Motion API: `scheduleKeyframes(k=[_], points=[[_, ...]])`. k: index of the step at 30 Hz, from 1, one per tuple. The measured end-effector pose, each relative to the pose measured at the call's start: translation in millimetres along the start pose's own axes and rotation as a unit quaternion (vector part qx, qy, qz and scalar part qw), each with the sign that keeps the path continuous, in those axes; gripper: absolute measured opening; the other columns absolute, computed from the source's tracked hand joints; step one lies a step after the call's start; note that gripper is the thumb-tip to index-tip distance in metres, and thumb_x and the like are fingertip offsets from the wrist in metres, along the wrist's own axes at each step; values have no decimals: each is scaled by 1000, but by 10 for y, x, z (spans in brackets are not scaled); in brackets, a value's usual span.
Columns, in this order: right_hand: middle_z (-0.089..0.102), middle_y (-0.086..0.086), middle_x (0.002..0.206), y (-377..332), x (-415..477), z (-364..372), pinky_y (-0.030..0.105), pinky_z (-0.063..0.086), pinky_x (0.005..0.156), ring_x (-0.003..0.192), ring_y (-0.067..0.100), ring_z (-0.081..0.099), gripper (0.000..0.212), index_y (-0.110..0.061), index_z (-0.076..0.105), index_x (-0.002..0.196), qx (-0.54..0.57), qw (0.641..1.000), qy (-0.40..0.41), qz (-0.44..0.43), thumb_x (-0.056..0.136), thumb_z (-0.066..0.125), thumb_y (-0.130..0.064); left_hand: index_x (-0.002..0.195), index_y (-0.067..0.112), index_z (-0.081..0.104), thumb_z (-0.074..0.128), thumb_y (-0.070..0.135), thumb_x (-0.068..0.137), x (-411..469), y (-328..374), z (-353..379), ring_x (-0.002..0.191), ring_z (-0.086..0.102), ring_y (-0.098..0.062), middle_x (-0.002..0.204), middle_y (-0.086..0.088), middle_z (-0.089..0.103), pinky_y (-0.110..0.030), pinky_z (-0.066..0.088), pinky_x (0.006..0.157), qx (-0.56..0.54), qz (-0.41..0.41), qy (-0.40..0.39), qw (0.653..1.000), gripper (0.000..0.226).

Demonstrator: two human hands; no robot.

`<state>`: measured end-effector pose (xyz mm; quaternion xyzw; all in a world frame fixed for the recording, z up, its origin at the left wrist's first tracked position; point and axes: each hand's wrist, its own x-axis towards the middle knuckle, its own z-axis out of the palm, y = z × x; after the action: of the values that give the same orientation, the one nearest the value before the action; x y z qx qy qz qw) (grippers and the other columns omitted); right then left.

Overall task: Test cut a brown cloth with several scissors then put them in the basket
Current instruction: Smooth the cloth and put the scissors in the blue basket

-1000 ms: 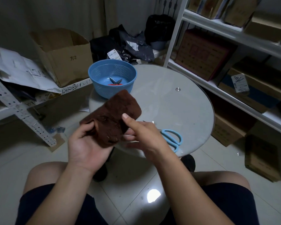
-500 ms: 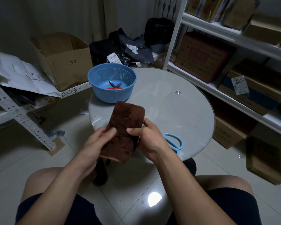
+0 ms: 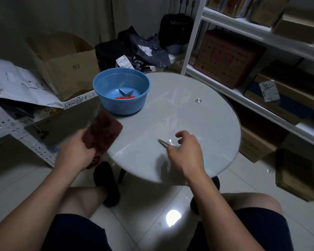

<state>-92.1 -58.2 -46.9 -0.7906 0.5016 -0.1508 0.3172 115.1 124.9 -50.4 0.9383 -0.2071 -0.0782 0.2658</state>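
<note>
Left hand [image 3: 74, 153] is closed round the lower end of the brown cloth [image 3: 102, 132], held off the table's [image 3: 198, 124] edge at about 9 o'clock. Right hand [image 3: 186, 151] is over the blue-handled scissors [image 3: 164, 143] at about 6 o'clock on the table. Only the blade tips and a sliver of blue handle show. Fingers curl loosely over them; I cannot tell whether this grip has actually closed on the handles.

Risks, my judgement:
- Blade tips point toward 10 o'clock, roughly at the cloth hand. A hurried lift could swing them at the left fingers.
- The glass top looks slick, and the scissors lie near the rim. A fumbled pickup could slide them off onto the floor or my legs.
- The cloth is held by one end only, so it may flop or bunch under the blades.

Cloth: dark brown, plush, rectangular, upper end free. No cuts discernible in this dim light.

Blue basket [image 3: 121, 91] at 11 o'clock already holds red-handled scissors [image 3: 125, 95].
</note>
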Motion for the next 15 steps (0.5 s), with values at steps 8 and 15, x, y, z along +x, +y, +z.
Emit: scheduleKeyframes(k=[8,15], points=[[58,15,119,175,-33,-134,39,43,90,111,37,53,31,-12,64,114,-244,969,-22,12,88,62,-29,104,20,67,76,-2,78,-261,-36,-60,75,63,-8,91,5,70,-23,47,71,-333,-16,-43,942,35],[64,8,93,230,35,-250,30,40,68,92,34,63,40,-16,52,81,-262,964,-40,4,83,68,-53,106,23,69,75,-9,73,-289,87,81,89,72,-19,97,3,78,-31,57,80,-485,-27,-139,863,47]])
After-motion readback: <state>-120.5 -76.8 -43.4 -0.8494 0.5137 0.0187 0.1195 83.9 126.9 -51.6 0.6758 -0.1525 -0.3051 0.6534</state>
